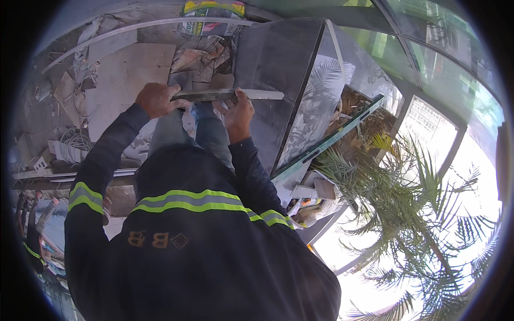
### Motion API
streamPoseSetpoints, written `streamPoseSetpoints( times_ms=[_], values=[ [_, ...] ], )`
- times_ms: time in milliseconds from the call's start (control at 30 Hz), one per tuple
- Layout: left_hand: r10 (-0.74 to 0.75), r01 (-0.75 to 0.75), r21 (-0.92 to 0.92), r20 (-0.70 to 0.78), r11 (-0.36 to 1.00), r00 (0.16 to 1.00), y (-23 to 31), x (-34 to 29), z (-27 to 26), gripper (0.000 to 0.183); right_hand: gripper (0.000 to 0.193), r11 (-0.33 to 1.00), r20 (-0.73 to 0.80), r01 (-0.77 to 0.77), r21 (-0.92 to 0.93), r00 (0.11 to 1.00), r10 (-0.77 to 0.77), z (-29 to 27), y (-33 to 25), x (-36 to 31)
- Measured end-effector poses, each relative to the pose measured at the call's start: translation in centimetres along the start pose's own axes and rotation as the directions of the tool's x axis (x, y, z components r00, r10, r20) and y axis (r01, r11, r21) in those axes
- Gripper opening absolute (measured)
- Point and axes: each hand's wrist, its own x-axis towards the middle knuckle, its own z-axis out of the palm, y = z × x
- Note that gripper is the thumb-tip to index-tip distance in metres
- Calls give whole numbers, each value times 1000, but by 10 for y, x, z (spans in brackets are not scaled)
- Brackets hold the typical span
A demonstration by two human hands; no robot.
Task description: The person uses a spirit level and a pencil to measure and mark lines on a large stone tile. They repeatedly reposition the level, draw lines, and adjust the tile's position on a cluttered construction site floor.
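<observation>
Both of my hands hold a long, narrow grey strip [262, 94], like a thin cut of stone or tile, level in front of my legs. My left hand [154, 100] grips its left end, thumb along the top edge. Farther right, my right hand [239, 115] closes round the strip between its middle and its right end, which sticks out past my fingers. Just beyond that end rises a large dark grey panel [267, 56] with a sharp edge. Below the strip show my jeans-clad legs [211, 125].
Flat boards [136, 61], crumpled paper [195, 61] and coiled wire [75, 144] litter the floor at left. A colourful printed bag [211, 18] lies at the far side. A long green level [334, 138] leans at right, beside palm fronds [385, 176] and glass panes [444, 48].
</observation>
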Motion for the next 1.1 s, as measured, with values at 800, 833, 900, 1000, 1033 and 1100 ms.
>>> streamPoseSetpoints(
  times_ms=[800,833,900,1000,1033,1100],
  values=[
    [127,-106,-281,60,954,990,108,8,19,40,29,956,-268,-141,-257,961,70,-71,-65,2],
    [133,-106,-268,83,957,988,112,7,16,43,29,957,-285,-135,-256,957,59,-69,-66,1],
    [145,-109,-304,98,946,985,120,3,12,46,30,956,-332,-128,-265,943,34,-71,-70,-1],
    [161,-112,-399,91,910,983,124,5,15,49,33,941,-371,-123,-316,929,-3,-81,-76,0],
    [166,-113,-436,83,893,983,125,6,16,50,32,932,-353,-120,-341,936,-9,-85,-77,1],
    [208,-118,-450,156,885,966,128,12,13,50,29,937,-322,-119,-329,947,7,-84,-82,3]
  ],
)
